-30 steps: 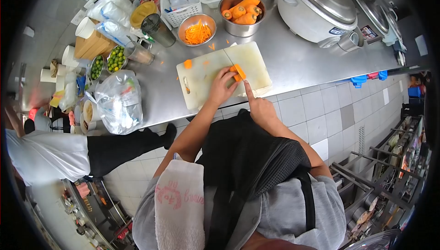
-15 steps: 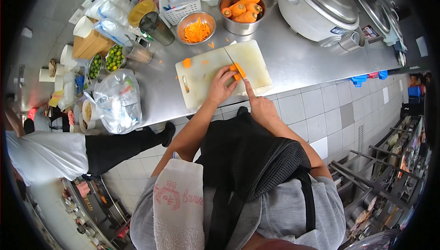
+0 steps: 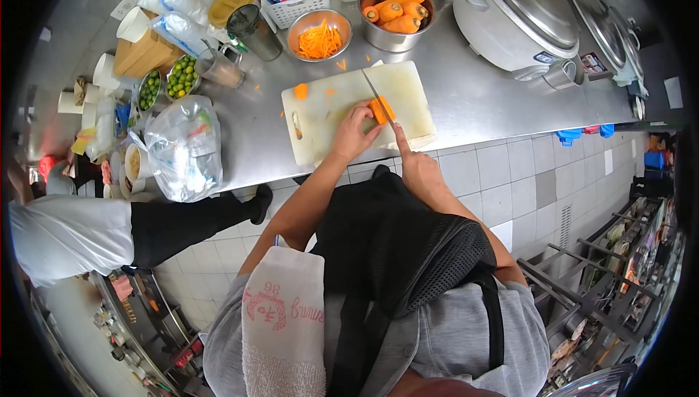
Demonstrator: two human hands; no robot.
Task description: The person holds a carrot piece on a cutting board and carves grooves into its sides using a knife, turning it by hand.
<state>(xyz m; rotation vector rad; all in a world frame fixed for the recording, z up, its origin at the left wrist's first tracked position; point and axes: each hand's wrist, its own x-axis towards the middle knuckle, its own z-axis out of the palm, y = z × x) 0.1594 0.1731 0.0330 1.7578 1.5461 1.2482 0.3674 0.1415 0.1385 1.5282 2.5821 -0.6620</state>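
Orange carrot piece [image 3: 377,113], knife [image 3: 372,87] across, between hands [image 3: 352,135]

Worktop [image 3: 466,97], two o'clock: smooth stainless steel, satin sheen. Chopping board [image 3: 320,124], twelve o'clock: matt plastic. Knife blade [image 3: 371,85], twelve: smooth metal. Carrier bag [image 3: 186,151], nine: glossy, crinkled plastic. Towel [image 3: 282,333], seven: rough cloth.
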